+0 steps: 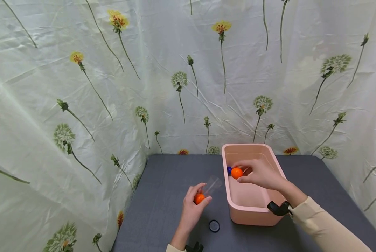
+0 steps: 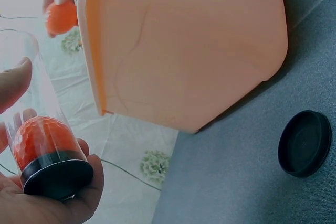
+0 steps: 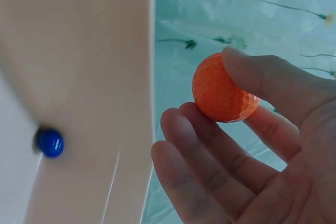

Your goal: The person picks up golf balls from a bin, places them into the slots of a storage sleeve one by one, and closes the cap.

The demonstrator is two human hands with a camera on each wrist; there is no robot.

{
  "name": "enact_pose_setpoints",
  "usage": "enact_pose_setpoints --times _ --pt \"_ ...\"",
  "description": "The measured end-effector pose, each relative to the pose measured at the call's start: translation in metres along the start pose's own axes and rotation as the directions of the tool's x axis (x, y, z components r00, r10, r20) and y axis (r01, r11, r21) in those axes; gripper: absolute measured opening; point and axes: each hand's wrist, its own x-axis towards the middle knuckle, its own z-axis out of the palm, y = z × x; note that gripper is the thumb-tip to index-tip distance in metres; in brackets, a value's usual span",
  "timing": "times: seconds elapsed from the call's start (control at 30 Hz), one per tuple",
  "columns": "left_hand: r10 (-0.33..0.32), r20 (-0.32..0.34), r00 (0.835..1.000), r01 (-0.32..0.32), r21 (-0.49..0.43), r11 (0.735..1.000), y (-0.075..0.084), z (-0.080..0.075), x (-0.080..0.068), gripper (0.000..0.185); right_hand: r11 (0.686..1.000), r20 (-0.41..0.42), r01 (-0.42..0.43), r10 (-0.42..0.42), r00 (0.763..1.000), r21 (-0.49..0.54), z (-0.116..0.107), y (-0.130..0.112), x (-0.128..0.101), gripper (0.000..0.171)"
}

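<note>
Leftmost, I log the left hand [image 1: 190, 207], fingers and thumb curled round a smooth, clear tube [image 1: 214, 183] tilted toward the bin; a dimpled orange ball [image 2: 43, 136] sits in it against a black end cap [image 2: 59, 178]. Next, a round black lid [image 1: 214, 226] lies on the matte grey table [image 1: 175, 169]. I then read the bin [image 1: 254, 216]: pink, smooth-walled, round-cornered, a glossy blue ball [image 3: 51, 142] inside by its left wall. Over its opening reaches the right hand [image 1: 264, 174], thumb and fingertips pinching a second orange ball [image 3: 218, 90], also dimpled; other fingers loosely bent.
</note>
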Motion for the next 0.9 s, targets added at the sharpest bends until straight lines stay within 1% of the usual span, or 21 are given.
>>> enact_pose_setpoints --times 0.17,0.3,0.37,0.53,0.67,0.77,0.9 --pt "-0.001 0.005 1.0 0.001 0.006 1.0 -0.001 0.0 0.0 0.044 0.999 -0.001 0.012 -0.012 1.0 0.041 0.011 -0.011 -0.003 0.039" --pt "-0.007 0.019 1.0 0.007 0.01 1.0 -0.001 0.0 -0.001 0.046 0.998 0.026 0.02 -0.021 0.999 0.067 0.02 -0.017 -0.001 0.039" --pt "0.007 0.022 1.0 -0.007 0.013 1.0 -0.001 0.0 -0.001 0.046 0.996 0.041 0.019 -0.022 0.999 0.082 0.024 -0.02 0.0 0.039" --pt "0.036 0.02 0.999 -0.037 0.015 0.999 0.001 0.002 -0.001 0.045 0.996 0.073 0.019 -0.026 0.997 0.088 0.029 -0.024 0.003 0.037" --pt "0.027 0.016 0.999 -0.028 0.027 0.999 0.002 0.003 -0.002 0.045 0.996 0.087 0.027 -0.034 0.996 0.087 0.033 -0.026 0.006 0.036" --pt "0.013 0.023 1.0 -0.014 0.032 0.999 0.009 0.003 -0.003 0.045 0.995 0.103 0.031 -0.041 0.994 0.095 0.034 -0.028 0.007 0.036" --pt "0.015 0.041 0.999 -0.016 0.014 1.0 0.028 -0.001 -0.006 0.044 0.994 0.126 0.039 -0.052 0.991 0.097 0.035 -0.03 0.008 0.036"
